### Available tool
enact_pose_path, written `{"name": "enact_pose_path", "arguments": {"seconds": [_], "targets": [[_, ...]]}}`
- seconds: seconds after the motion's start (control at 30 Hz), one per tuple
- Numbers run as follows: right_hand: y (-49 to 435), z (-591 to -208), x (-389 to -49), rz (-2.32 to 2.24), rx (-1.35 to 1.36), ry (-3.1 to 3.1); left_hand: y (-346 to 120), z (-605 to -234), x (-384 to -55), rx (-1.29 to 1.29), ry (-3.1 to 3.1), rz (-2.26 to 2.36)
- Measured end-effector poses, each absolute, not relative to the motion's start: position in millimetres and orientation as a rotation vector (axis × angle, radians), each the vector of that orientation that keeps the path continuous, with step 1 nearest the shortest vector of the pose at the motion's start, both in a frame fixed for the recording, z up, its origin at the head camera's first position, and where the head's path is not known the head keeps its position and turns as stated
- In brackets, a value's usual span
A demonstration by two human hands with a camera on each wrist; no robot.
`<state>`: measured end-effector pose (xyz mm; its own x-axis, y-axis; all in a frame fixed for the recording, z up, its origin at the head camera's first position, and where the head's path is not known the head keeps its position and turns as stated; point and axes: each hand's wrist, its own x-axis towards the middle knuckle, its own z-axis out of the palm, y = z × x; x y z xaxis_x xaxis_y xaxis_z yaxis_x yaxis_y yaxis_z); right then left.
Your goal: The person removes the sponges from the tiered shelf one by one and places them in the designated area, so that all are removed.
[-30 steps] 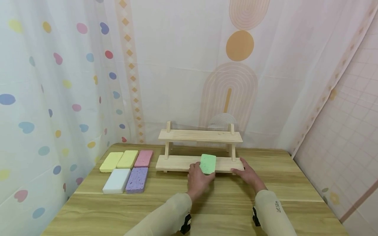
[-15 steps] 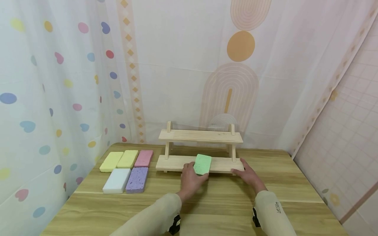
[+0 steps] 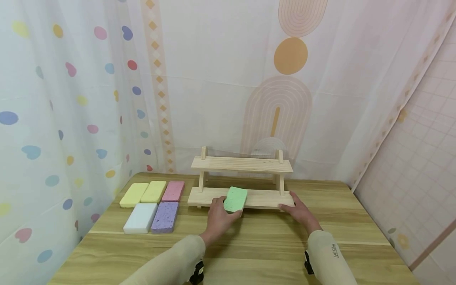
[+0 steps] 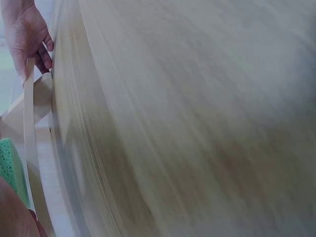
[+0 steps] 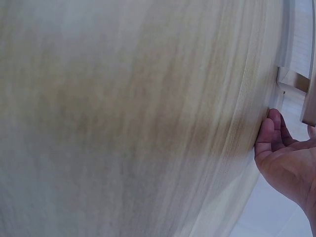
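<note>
My left hand grips a green sponge between thumb and fingers, over the front of the lower board of a two-tier wooden shelf. In the left wrist view the sponge shows at the left edge, tilted, beside the board. My right hand holds the right end of that lower board, thumb at its front edge and fingers around the end. The right wrist view has this hand from below, several fingers curled beneath the board's end.
Left of the shelf, several sponges lie flat on the wooden table: two yellow ones, a pink one, a white one and a purple one. A patterned curtain hangs close behind the shelf.
My left hand has moved left along the lower board with the green sponge, from right of its middle to left of it. My right hand stays at the board's end.
</note>
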<state>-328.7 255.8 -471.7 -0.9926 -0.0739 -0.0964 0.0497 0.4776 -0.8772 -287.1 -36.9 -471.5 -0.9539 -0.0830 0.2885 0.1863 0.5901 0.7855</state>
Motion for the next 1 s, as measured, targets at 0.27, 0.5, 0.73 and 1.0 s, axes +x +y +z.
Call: {"name": "enact_pose_path", "arguments": {"seconds": [0.27, 0.5, 0.73, 1.0], "targets": [[255.4, -470.4, -326.5, -1.557, -0.013, 2.576, -56.3, -472.5, -285.2, -0.087, -2.542, -1.321], [254.7, -468.0, -325.0, -1.55, -0.021, 2.581, -75.4, -472.3, -284.2, -0.108, -2.54, -1.299], [254.8, -468.4, -324.7, -1.562, -0.016, 2.571, -92.5, -471.5, -283.0, -0.127, -2.54, -1.307], [254.7, -467.3, -324.7, -1.567, -0.018, 2.568, -111.1, -468.1, -280.6, -0.143, -2.537, -1.315]]}}
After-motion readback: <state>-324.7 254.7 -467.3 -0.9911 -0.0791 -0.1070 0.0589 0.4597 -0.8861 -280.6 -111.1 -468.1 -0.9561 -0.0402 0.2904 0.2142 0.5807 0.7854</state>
